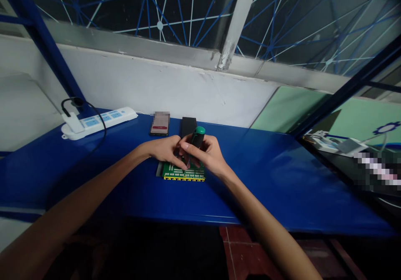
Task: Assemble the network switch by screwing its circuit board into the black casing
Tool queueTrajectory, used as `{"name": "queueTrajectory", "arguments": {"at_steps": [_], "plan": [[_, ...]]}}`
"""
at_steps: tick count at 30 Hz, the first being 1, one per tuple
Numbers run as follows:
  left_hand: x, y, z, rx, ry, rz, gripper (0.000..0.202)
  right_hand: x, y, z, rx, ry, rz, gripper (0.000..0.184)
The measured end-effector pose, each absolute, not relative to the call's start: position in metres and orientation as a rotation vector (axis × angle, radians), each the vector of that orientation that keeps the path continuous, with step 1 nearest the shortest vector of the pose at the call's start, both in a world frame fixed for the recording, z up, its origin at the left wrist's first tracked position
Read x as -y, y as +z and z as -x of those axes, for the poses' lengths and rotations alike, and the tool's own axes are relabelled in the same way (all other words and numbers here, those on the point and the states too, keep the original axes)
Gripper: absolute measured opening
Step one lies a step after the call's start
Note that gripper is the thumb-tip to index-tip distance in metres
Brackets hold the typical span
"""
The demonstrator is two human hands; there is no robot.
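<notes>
A green circuit board (184, 173) with a yellow strip along its near edge lies on the blue table. My right hand (211, 152) is closed around a screwdriver (198, 138) with a black and green handle. Its thin shaft slants down to the board, the tip close to my left thumb. On the board's left side, my left hand (167, 149) bends over it with the thumb pointing at the shaft's lower end. The other left fingers curl behind and are partly hidden, so what they pinch is not visible.
Behind my hands lie a phone (160, 123) and a black flat box (188, 125). A white power strip (100, 123) with a plugged-in black cable sits at the back left of the blue table (266, 179). Blue frame posts rise at both sides; a white wall stands behind.
</notes>
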State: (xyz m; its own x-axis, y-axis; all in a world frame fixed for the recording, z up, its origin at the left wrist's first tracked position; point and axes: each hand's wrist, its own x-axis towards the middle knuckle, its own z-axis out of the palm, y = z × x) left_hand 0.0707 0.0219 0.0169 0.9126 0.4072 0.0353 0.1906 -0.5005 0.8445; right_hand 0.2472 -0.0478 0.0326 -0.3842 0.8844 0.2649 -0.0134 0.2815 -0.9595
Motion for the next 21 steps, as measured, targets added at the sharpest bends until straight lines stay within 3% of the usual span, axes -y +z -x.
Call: {"name": "queueTrajectory", "arguments": {"at_steps": [21], "plan": [[-0.0199, 0.0163, -0.0735, -0.475, 0.327, -2.101, 0.029, 0.0472, 0.0299, -0.2475, 1.633, 1.245, 0.81, 0.027]]}}
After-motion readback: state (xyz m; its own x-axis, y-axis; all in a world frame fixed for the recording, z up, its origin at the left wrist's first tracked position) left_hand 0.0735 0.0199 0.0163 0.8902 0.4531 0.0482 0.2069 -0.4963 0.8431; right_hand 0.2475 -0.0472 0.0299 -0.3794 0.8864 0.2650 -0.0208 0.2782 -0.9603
